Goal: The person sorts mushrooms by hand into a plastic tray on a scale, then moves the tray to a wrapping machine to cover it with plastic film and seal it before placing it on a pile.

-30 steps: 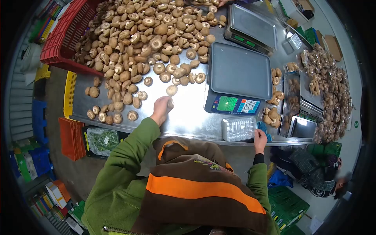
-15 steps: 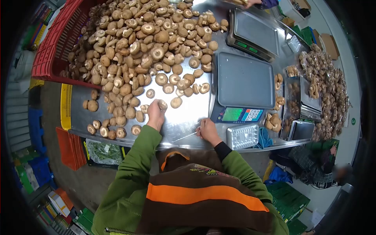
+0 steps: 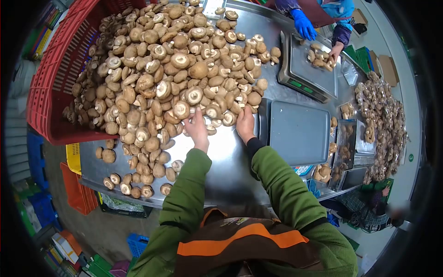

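Brown mushrooms (image 3: 152, 83) lie in a broad heap on the metal table (image 3: 226, 166). My left hand (image 3: 197, 130) is at the heap's near edge, its thumb and fingers apart and touching mushrooms. To its right, my right hand (image 3: 246, 123) rests its stretched fingers against the heap's right front edge. Several mushrooms (image 3: 213, 111) sit between the two hands. Some fingertips are hidden among them. A grey weighing scale (image 3: 299, 131) stands just right of my right hand, its pan bare and its display hidden by my sleeve.
A red crate (image 3: 50, 97) lies tipped at the left. Across the table, a co-worker's blue-gloved hand (image 3: 303, 24) and bare hand (image 3: 337, 50) are over a second scale (image 3: 309, 69) bearing mushrooms. Bagged mushrooms (image 3: 385, 124) are piled at the right.
Both hands have moved forward to the heap. The mushroom in my left hand and the clear plastic tray by my right are no longer distinguishable. The co-worker has come over the far scale.
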Demonstrator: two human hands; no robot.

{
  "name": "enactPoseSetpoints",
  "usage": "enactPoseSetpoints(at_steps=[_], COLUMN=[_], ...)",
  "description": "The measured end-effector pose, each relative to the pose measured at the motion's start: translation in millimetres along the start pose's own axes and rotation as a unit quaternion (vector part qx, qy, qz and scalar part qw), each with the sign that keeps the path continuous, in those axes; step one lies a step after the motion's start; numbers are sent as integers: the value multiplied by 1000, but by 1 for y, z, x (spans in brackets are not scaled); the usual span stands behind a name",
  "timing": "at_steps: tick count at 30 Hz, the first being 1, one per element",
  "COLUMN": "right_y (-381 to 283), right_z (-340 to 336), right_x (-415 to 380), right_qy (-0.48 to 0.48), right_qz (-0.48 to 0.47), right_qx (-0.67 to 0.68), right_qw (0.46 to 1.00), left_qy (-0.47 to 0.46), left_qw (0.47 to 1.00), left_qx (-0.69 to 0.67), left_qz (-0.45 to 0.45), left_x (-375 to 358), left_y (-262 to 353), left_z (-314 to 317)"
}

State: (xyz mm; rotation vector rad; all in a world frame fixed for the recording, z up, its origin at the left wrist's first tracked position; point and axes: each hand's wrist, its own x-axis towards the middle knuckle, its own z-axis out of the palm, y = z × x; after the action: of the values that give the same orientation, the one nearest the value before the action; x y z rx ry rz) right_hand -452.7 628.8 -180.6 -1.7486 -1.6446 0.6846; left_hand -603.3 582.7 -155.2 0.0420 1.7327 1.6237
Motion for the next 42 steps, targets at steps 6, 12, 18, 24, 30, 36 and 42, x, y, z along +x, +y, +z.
enactPoseSetpoints(at_steps=[6,12,18,24,30,36,42], right_y=[-3,-25,-46,-35,30,90,99], right_z=[-5,-26,-77,-156,-226,-272,-338], right_x=[-16,-37,-48,-48,-45,-64,-75], right_qy=[6,-73,-56,41,147,128,33], right_qz=[-79,123,104,92,162,27,-3], right_qx=[158,354,414,473,412,-163,-160], right_qw=[984,924,902,875,885,978,987], left_qy=[-158,-268,-310,-369,-408,-403,-419], left_qw=[983,952,921,885,753,659,768], left_qx=[6,36,64,86,248,370,242], left_qz=[98,141,225,270,453,516,419], left_x=[-12,-8,-66,-129,-206,-237,-239], left_y=[0,8,69,74,47,0,8], left_z=[-20,-41,-38,15,83,106,108])
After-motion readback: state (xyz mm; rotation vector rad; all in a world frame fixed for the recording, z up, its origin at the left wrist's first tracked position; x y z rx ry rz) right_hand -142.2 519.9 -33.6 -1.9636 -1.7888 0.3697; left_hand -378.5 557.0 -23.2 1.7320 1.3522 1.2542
